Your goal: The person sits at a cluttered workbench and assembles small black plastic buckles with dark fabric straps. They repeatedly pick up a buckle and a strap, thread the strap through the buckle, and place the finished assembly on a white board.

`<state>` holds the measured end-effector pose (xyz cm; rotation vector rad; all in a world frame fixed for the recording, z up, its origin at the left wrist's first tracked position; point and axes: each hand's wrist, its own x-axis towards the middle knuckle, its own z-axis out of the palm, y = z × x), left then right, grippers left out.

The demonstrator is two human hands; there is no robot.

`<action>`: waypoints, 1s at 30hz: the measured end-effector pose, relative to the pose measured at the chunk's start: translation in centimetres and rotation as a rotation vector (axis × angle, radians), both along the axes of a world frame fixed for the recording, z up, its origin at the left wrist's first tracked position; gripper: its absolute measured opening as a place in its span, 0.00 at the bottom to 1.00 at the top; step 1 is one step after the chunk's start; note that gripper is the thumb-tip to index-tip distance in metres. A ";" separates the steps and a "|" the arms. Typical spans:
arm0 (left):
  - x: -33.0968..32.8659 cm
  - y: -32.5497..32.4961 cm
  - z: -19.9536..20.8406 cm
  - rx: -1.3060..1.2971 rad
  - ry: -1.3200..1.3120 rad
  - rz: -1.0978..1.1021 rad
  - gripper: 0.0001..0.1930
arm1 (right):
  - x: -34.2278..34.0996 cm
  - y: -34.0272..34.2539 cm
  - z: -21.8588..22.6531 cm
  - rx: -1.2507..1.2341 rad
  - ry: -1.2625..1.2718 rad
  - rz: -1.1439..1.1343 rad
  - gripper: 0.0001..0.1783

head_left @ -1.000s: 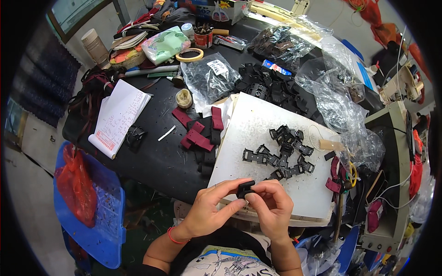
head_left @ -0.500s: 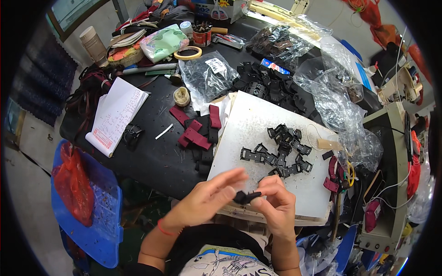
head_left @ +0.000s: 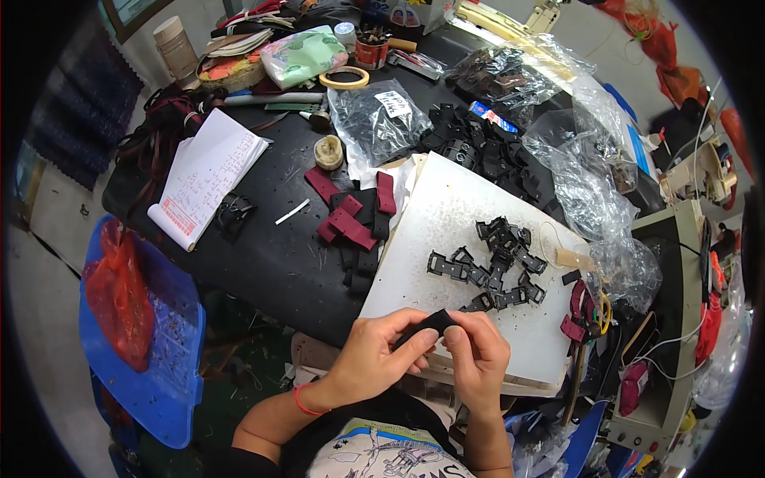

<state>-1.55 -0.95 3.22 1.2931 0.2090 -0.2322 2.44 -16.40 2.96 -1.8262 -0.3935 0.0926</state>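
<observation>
Both my hands are together over the near edge of the white board (head_left: 390, 271). Between them is a short black fabric strap (head_left: 434, 323), folded or curled. My left hand (head_left: 382, 350) grips it with the thumb on top, while my right hand (head_left: 480, 349) pinches its other end between thumb and fingers. Part of the strap is hidden by my fingers. Just beyond them, a cluster of black plastic buckles (head_left: 502, 255) lies on the board. Left of the board, maroon strap pieces (head_left: 351, 227) lie across black ones.
A notepad (head_left: 211, 175) lies at left on the black table (head_left: 279, 267), near a small round pot (head_left: 327, 152) and a tape roll (head_left: 344, 77). Black straps (head_left: 478, 155) are heaped behind the board. Clear plastic bags (head_left: 574, 151) spread at right. A blue tray (head_left: 171, 319) holds a red bag (head_left: 119, 295).
My left hand was open and blurred beside the strap; now its fingers are closed on it. The strap is turned upward between both hands. The whole view has shifted slightly.
</observation>
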 end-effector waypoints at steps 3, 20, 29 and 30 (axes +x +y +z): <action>-0.5 -1.5 -0.9 0.017 -0.054 0.068 0.09 | -0.6 0.9 -1.1 -0.039 -0.134 -0.086 0.05; -0.8 0.2 -1.9 -0.026 -0.033 0.038 0.17 | 0.9 0.4 -1.4 -0.380 -0.215 -0.150 0.03; -1.2 -0.2 -2.7 0.059 -0.117 0.069 0.17 | 1.0 -0.1 -1.1 -0.262 -0.163 -0.142 0.07; -1.2 -0.5 -2.9 0.105 -0.141 0.118 0.16 | 0.9 -0.1 -0.9 -0.274 -0.158 -0.135 0.07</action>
